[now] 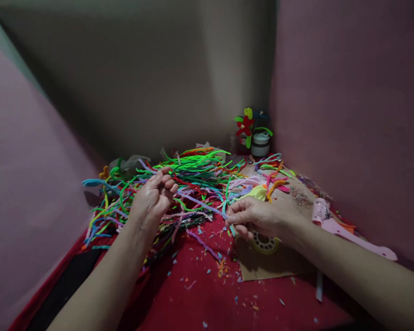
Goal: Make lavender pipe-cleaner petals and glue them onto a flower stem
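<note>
My right hand (253,216) pinches the end of a lavender pipe cleaner (202,202) between thumb and fingers. The strip runs leftward to the edge of my left hand (155,195); whether that hand grips it cannot be made out. My left fingers are curled in, palm partly turned up, with thumb and forefinger close together. Behind and around my left hand spreads a big heap of pipe cleaners (200,165) in green, red, blue, purple and other colours. Just beyond my right hand lies a pale yellow fuzzy piece (257,193).
Under my right wrist lies a brown cardboard sheet (276,266) with a yellow-rimmed round piece (265,243). A pink tool (348,236), perhaps a glue gun, lies at right. Clippings litter the red cloth (193,299). A red flower (244,125) and a lidded jar (261,145) stand behind.
</note>
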{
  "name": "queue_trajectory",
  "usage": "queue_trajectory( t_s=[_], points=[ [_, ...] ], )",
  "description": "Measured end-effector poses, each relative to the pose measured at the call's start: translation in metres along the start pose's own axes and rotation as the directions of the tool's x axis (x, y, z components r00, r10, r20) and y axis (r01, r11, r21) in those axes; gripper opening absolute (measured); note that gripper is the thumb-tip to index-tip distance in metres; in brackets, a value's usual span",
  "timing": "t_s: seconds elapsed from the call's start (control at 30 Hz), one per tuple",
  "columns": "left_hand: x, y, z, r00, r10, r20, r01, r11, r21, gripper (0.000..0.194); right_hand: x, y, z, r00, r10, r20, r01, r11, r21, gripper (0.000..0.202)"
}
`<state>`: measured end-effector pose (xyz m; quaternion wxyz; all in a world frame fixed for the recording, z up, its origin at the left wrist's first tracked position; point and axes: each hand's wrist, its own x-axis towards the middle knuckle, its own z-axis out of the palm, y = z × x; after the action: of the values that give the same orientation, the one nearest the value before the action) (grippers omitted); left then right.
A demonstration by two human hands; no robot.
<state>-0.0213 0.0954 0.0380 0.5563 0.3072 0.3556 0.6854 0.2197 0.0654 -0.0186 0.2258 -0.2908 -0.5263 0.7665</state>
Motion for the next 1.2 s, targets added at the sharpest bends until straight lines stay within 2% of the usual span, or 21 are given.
queue_trajectory(
  t_s=[0.17, 0.3, 0.47, 0.57, 0.63, 0.7, 0.77, 0.8, 0.87, 0.93, 0.97, 1.07, 1.2],
  points=[
    [-0.008, 0.007, -0.004, 0.999, 0.026, 0.018, -0.026, 1.0, -0.018, 0.02, -0.001, -0.001, 0.007, 0.996, -0.053, -0.071, 0.047, 0.995, -0.089, 0.024],
    [-0.013, 0.009, -0.006, 0.997, 0.074, -0.033, -0.075, 0.997, -0.032, 0.024, -0.001, -0.004, 0.01, 0.991, -0.105, -0.08, 0.092, 0.984, -0.149, 0.023],
    [-0.018, 0.003, -0.006, 0.992, 0.089, -0.084, -0.094, 0.994, -0.063, 0.025, -0.001, -0.005, 0.005, 0.992, -0.097, -0.086, 0.093, 0.994, -0.052, 0.022],
    [-0.03, -0.004, -0.003, 0.998, 0.021, -0.064, -0.022, 1.0, -0.012, 0.02, -0.002, -0.003, 0.002, 0.991, -0.096, -0.091, 0.094, 0.995, -0.028, 0.02],
    [-0.04, -0.01, -0.002, 0.998, -0.06, 0.008, 0.059, 0.992, 0.109, 0.014, -0.002, -0.001, 0.0, 0.992, -0.094, -0.09, 0.093, 0.995, -0.024, 0.02],
    [-0.047, -0.018, -0.001, 0.994, -0.102, 0.042, 0.091, 0.972, 0.218, 0.01, -0.002, 0.0, -0.002, 0.993, -0.087, -0.076, 0.087, 0.996, -0.009, 0.019],
    [-0.051, -0.025, 0.0, 0.996, -0.084, 0.027, 0.075, 0.964, 0.254, 0.013, -0.002, -0.001, -0.005, 0.992, -0.106, -0.069, 0.113, 0.989, 0.095, 0.017],
    [-0.052, -0.028, 0.0, 0.998, -0.064, 0.017, 0.057, 0.967, 0.249, 0.016, -0.001, -0.002, -0.007, 0.987, -0.133, -0.094, 0.15, 0.968, 0.203, 0.015],
    [-0.053, -0.033, 0.002, 1.0, -0.012, 0.004, 0.011, 0.976, 0.217, 0.021, 0.002, -0.003, -0.011, 0.956, -0.182, -0.231, 0.271, 0.851, 0.45, 0.01],
    [-0.055, -0.037, 0.004, 1.0, 0.021, 0.015, -0.024, 0.984, 0.179, 0.025, 0.004, -0.003, -0.011, 0.916, -0.18, -0.36, 0.369, 0.732, 0.573, 0.012],
    [-0.057, -0.04, 0.006, 0.999, 0.017, 0.032, -0.022, 0.986, 0.166, 0.026, 0.005, -0.001, -0.01, 0.914, -0.176, -0.366, 0.37, 0.73, 0.574, 0.015],
    [-0.065, -0.049, 0.012, 0.996, -0.061, 0.067, 0.049, 0.986, 0.162, 0.027, 0.006, 0.005, 0.002, 0.96, -0.161, -0.227, 0.248, 0.867, 0.432, 0.025],
    [-0.079, -0.063, 0.021, 0.987, -0.143, 0.071, 0.126, 0.971, 0.201, 0.029, 0.008, 0.01, 0.017, 0.897, -0.325, -0.301, 0.395, 0.895, 0.21, 0.02]
  ],
)
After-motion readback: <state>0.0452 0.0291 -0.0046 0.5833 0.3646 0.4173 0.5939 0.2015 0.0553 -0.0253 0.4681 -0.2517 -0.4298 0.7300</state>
